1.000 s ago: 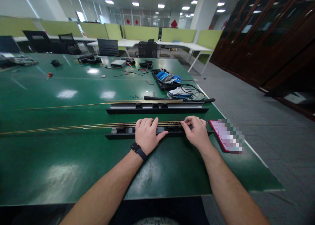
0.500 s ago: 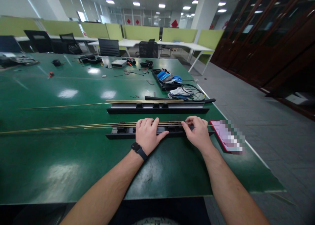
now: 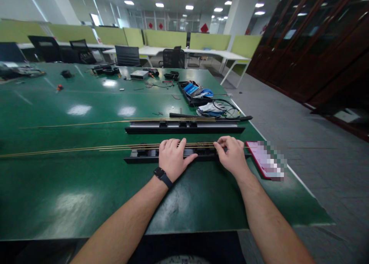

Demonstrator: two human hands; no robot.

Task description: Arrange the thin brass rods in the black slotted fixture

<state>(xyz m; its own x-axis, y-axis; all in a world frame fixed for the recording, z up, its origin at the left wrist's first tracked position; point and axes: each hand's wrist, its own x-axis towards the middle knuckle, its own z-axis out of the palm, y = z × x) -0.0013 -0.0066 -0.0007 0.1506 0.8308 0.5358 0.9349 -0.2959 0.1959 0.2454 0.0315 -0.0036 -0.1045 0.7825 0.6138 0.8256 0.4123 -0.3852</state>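
A long black rail (image 3: pixel 201 158) lies crosswise before me, with black fittings along its channel. Several thin brass-coloured rods (image 3: pixel 115 147) run along its far side and stretch well past its left end. My left hand (image 3: pixel 172 156) rests across the rail's middle, thumb spread to the right and fingers reaching over the rods; the fingertips' undersides are hidden. Near the right end, my right hand (image 3: pixel 231 152) pinches a thin brass-coloured rod between thumb and fingers. That rod extends rightward over the phone.
Beyond lies a second black rail (image 3: pixel 184 130) with more thin rods on it. A red-edged phone (image 3: pixel 259 160) sits on the green table (image 3: pixel 95 202) at right. Further back are a black tray (image 3: pixel 187 96) of blue items, gloves (image 3: pixel 211 109) and a cable loop.
My right hand has shifted very slightly to the right, and the near rod's left end has crept the same way. My left hand stays put.
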